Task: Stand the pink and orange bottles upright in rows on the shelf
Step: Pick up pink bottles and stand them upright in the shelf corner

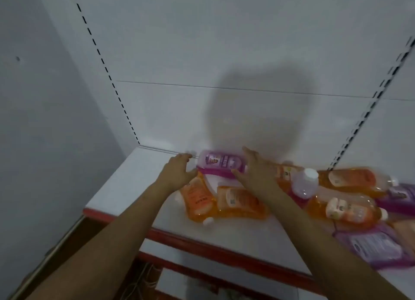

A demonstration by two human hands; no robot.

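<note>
shelf: white, red front edge, white back panel with slotted uprights behind it; takes up the lower half of the view, second shelf lip visible below.
bottle pile: orange and pink bottles all lying flat, 3 to 5 o'clock of frame centre, overlapping each other; none upright.
orange bottles: two lying side by side at about 6 o'clock, caps toward the front edge, between the two forearms.
pink bottle: on its side at the back of the shelf, against the back panel, label up, lying partly on the orange ones.
right hand: over the pink bottle's right end, fingers spread and straight, thumb touching its lower edge; not wrapped round it.
left hand: at the bottle's left end, fingers loosely bent, holding nothing; contact too blurred to tell.
</note>
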